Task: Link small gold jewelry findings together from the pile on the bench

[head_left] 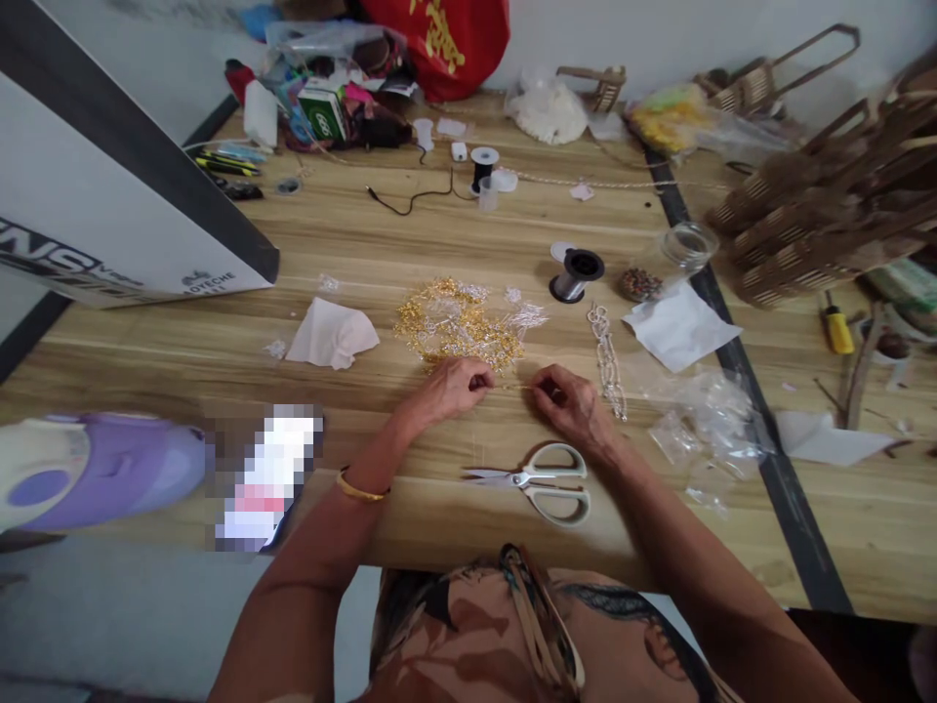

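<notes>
My left hand (463, 383) is pinched closed on one end of a thin gold beaded strand (510, 387). The strand's other end runs to my right hand (567, 398), whose fingers are pressed together too. Just beyond both hands lies a loose heap of gold and clear beads (458, 322). Nearer to my body are scissors (538, 481) with pale handles, blades pointing left and slightly parted. Right of my right hand lies a silvery chain-like strand (606, 361). A spool of fine wire (575, 276) stands behind it.
A phone (267, 478) and a purple-and-white appliance (109, 469) are at the left, below a large box (124, 195). On the right are plastic bags (707, 420), white paper (682, 327), a glass jar (677, 256) of beads and brown woven pieces (797, 215). A crumpled tissue (332, 334) lies left of the beads.
</notes>
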A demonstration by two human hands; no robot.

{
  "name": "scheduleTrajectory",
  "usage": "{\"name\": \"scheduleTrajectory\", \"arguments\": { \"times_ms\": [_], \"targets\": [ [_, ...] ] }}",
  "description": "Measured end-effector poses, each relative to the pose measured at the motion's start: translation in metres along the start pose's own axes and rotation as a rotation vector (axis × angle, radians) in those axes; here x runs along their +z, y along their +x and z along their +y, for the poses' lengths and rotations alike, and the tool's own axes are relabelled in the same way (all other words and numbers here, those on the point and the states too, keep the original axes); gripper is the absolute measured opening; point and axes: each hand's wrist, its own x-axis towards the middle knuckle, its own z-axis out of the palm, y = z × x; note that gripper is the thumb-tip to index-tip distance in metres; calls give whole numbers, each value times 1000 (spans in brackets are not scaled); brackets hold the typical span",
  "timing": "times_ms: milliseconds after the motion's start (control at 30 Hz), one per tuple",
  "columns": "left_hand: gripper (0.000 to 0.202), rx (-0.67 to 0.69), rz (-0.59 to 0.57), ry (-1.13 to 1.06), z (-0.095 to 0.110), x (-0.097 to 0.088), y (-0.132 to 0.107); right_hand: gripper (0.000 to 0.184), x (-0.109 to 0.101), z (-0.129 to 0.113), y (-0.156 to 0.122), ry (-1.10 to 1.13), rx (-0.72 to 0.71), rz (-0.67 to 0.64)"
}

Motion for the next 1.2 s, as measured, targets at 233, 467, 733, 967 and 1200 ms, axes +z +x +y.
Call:
{"name": "scheduleTrajectory", "arguments": {
  "times_ms": [233,467,733,967,1200],
  "targets": [
    [13,20,-12,2,-3,-1,0,13,-1,0,-2,-69,-101,-71],
    [12,-30,-9,-66,-6,-4,-2,15,-4,-3,-3,-133,-96,-110],
    [9,-42,-44,74,1,-12,-3,12,-4,-1,-4,-150,-70,-117],
    [10,-23,-92,183,-1,-14,-4,15,-6,-4,-2,-136,-77,-122],
    [12,-34,-115,212,0,-16,-6,12,-3,1,-3,-96,-43,-91]
  ]
}}
